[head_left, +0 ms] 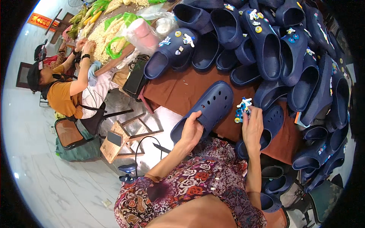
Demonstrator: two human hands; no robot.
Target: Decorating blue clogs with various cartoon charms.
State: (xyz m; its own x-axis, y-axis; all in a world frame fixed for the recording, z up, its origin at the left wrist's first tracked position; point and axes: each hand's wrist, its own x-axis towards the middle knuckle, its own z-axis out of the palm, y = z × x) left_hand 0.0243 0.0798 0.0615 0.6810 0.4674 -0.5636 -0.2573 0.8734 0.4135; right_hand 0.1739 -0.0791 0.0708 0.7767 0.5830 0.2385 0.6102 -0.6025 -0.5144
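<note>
My left hand [193, 128] grips a navy clog [217, 102] by its heel side, thumb over the strap area. Round holes dot the clog's upper, and no charms sit on it. To its right, the fingers of my right hand [253, 122] are pinched on a small cluster of colourful shoe charms [242, 110], with white, blue and yellow pieces. My fingertips partly cover the cluster. Another plain clog [274, 119] lies beside my right hand, which hides part of it. Brown cloth [178, 89] covers the table underneath.
A large pile of navy clogs [268, 49], many with charms, fills the back and right. A bagged pink cup [142, 32] stands far left of it. Corn kernels [99, 41] lie by another person [64, 89]. A phone [115, 138] rests on a wooden stool [110, 150].
</note>
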